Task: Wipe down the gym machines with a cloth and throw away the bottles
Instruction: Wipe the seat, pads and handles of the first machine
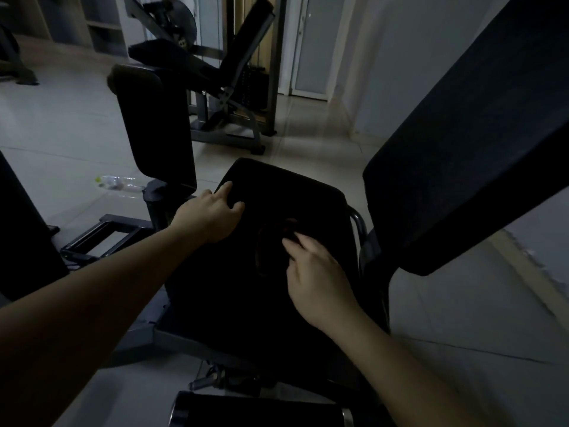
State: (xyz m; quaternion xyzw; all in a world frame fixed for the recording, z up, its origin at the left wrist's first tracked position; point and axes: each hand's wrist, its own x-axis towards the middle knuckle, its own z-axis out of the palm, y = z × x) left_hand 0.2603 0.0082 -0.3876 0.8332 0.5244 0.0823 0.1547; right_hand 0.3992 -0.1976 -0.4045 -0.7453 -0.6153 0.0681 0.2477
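Note:
A black padded seat of a gym machine fills the middle of the dim view. My left hand rests on the seat's left edge, fingers curled over the rim. My right hand presses a dark reddish cloth against the seat's middle; the cloth is hard to make out against the black pad. A clear plastic bottle with a yellow-green cap lies on its side on the tiled floor at the left.
A black backrest pad slants up at the right. An upright black pad stands to the left of the seat, above a dark metal foot frame. Another machine stands behind. A roller pad lies at the bottom edge.

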